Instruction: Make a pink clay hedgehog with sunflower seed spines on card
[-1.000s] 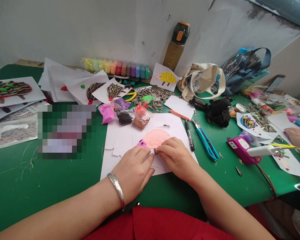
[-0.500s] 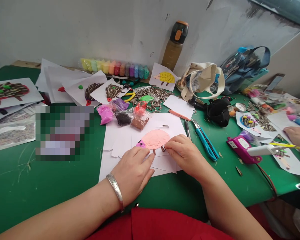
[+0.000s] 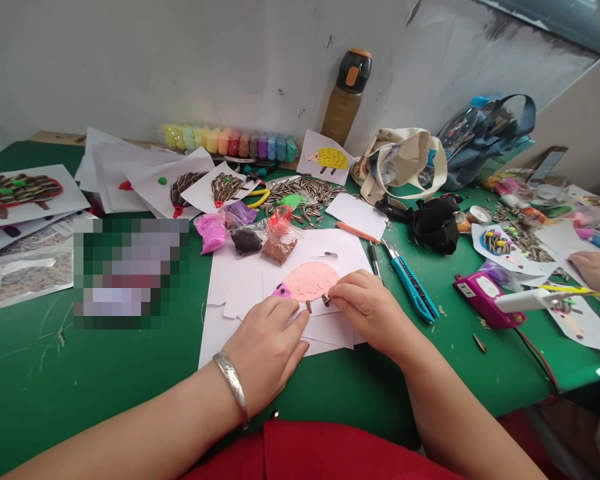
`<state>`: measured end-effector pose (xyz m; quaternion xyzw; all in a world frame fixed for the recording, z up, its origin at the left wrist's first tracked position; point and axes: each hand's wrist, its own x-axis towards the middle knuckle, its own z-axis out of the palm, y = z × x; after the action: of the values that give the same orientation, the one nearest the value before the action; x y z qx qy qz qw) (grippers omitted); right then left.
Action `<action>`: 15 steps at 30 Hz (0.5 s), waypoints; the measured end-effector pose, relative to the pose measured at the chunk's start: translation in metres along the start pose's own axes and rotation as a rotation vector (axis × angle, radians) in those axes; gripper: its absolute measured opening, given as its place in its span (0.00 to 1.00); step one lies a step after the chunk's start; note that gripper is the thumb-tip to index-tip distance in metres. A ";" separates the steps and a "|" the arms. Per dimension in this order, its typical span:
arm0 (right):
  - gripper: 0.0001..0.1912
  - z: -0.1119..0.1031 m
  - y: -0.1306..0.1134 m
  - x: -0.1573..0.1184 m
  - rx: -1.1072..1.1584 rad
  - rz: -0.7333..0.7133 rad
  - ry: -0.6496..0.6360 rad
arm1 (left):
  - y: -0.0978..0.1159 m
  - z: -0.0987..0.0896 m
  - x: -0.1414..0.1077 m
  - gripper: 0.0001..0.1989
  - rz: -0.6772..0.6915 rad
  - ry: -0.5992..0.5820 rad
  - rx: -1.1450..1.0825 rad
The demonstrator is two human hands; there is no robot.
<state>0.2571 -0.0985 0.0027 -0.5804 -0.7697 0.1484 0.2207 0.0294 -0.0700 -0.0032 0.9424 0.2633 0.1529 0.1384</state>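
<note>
A flat pink clay animal shape point(image 3: 310, 281) with a purple face and dark dots lies on white paper point(image 3: 235, 283). One short brown leg point(image 3: 309, 307) hangs from its lower edge. My left hand point(image 3: 267, 343) rests on the paper just below the face, fingers apart and holding nothing. At the shape's lower right edge, my right hand point(image 3: 363, 303) pinches a small brown clay piece point(image 3: 327, 299) between thumb and fingertips. A lone seed point(image 3: 331, 254) lies above the shape.
Bagged clay point(image 3: 247, 238) and scattered seeds point(image 3: 310, 193) are behind the paper. To the right lie a blue cutter point(image 3: 413, 283), a pen point(image 3: 375, 259) and a magenta device point(image 3: 485, 299). Another person's hand point(image 3: 595, 268) is at the far right. A bottle point(image 3: 345, 97) stands by the wall.
The camera view has shifted slightly. Both hands keep nearly the same places beside the pink shape, and the right hand's pinch looks unchanged.
</note>
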 end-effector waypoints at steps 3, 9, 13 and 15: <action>0.11 0.001 0.000 0.000 -0.015 -0.005 -0.018 | 0.000 -0.001 0.000 0.14 -0.004 -0.003 -0.001; 0.11 0.000 -0.001 0.000 -0.029 -0.009 -0.009 | 0.001 -0.001 0.001 0.14 -0.002 0.000 -0.005; 0.11 0.001 0.000 0.001 -0.024 -0.005 0.024 | 0.000 0.000 0.001 0.14 -0.003 0.006 -0.005; 0.11 0.002 0.001 0.002 -0.022 -0.002 0.034 | 0.000 0.000 0.001 0.14 -0.002 0.005 -0.004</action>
<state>0.2563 -0.0964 0.0010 -0.5846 -0.7679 0.1299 0.2275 0.0304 -0.0696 -0.0032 0.9414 0.2643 0.1558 0.1399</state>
